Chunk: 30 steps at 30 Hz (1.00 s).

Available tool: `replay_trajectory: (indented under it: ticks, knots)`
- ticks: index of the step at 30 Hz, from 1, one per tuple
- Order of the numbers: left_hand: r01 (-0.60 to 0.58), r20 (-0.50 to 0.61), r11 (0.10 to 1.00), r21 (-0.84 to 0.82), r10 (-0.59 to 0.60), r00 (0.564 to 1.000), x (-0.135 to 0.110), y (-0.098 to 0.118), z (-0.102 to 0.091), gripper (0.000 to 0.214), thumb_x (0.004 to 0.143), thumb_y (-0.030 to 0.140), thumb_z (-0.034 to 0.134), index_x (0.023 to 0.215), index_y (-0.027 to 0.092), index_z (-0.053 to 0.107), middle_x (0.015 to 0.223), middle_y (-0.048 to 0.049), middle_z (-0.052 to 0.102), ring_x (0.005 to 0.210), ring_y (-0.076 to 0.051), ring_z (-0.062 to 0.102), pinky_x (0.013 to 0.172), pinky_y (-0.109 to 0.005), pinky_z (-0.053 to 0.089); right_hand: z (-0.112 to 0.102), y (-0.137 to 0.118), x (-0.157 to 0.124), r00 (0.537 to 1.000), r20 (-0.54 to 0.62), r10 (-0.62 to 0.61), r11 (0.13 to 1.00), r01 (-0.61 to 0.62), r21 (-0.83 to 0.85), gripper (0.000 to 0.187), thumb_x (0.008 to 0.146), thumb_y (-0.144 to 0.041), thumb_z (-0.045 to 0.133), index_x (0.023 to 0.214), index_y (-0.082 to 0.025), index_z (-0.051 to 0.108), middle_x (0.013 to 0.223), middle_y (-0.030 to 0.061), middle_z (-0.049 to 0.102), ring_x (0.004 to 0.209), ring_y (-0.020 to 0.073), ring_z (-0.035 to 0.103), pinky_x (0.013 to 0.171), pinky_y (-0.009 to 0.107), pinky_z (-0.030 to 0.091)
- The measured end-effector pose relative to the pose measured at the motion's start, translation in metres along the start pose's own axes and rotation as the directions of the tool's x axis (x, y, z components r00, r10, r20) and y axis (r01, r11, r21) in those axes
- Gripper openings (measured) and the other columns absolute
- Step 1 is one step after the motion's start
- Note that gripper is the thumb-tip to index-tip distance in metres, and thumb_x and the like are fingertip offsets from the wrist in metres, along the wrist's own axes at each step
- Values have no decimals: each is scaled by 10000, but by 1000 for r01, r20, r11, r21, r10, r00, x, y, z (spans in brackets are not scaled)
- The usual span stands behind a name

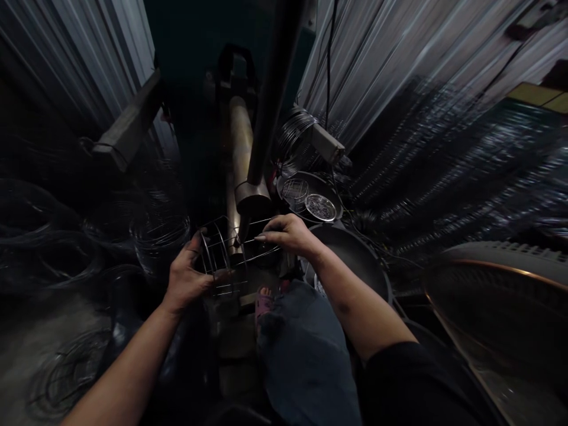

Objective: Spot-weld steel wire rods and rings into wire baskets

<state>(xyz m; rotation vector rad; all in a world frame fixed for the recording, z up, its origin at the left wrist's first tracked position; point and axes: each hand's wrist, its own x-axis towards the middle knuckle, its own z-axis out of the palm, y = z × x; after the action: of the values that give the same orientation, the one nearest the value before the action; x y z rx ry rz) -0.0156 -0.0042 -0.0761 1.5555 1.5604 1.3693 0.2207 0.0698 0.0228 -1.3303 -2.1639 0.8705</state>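
Note:
Between my hands is a wire basket (223,239), an open cage of thin metal rods, around the lower end of a machine. My left hand (189,275) grips its left side, thumb and fingers closed around the curved wires. From the right, my right hand (288,234) pinches the basket's wires, with fingertips pressed together. A thick metal cylinder (242,145) and a dark slanted rod (273,89) of the machine come down just above. The rod's narrow tip (242,229) meets the basket area; whether it touches a wire, I cannot tell.
Right of the machine, a round pan (337,207) holds wire discs (320,207); a larger dark basin (350,254) sits nearer. Wire coils (295,136) hang behind. Stacked wire pieces (479,160) line the right, wire rings (160,236) the left. A foot in a pink sandal (263,302) is below.

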Motion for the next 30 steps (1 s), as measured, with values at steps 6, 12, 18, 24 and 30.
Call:
replay_trajectory:
  ticks: [6,12,18,24,30]
  knots:
    - [154,39,982,-113,-151,988,5,10,1,1047,457,423,892,1389,199,470,1293,-118,589,1175,-306,572,1062,-443,423,-3,2,6,999,-1,37,999,-37,-18,205,730,-354,792,759,-153,768,647,-1,653,649,126,574,579,218,362]
    - [248,67,960,-126,-241,968,4,26,-1,1031,458,396,892,1383,210,478,1251,-104,617,1150,-320,588,1029,-462,454,-3,3,9,1000,-4,23,1000,-23,-4,196,723,-362,790,739,-168,764,670,3,666,684,139,597,603,220,385]
    - [200,72,974,-105,-194,978,5,19,-2,1020,472,428,876,1384,213,473,1290,-114,593,1190,-329,560,1064,-493,410,-9,26,-1,988,-151,-30,978,60,202,203,661,-347,788,750,-167,755,732,19,678,717,159,605,663,251,424]
    - [249,85,961,-124,-239,967,4,21,-2,1001,480,438,877,1375,222,484,1173,-109,655,1146,-351,588,991,-502,478,-5,59,-11,924,-347,162,831,62,553,264,571,-380,802,696,-158,731,673,10,640,639,149,567,636,264,435]
    - [267,70,953,-140,-259,963,2,27,-2,1012,443,478,881,1349,225,508,1139,-107,666,1070,-350,628,879,-477,556,8,69,-7,888,-429,168,780,146,609,224,554,-348,815,655,-175,717,646,-6,604,627,137,540,629,257,431]
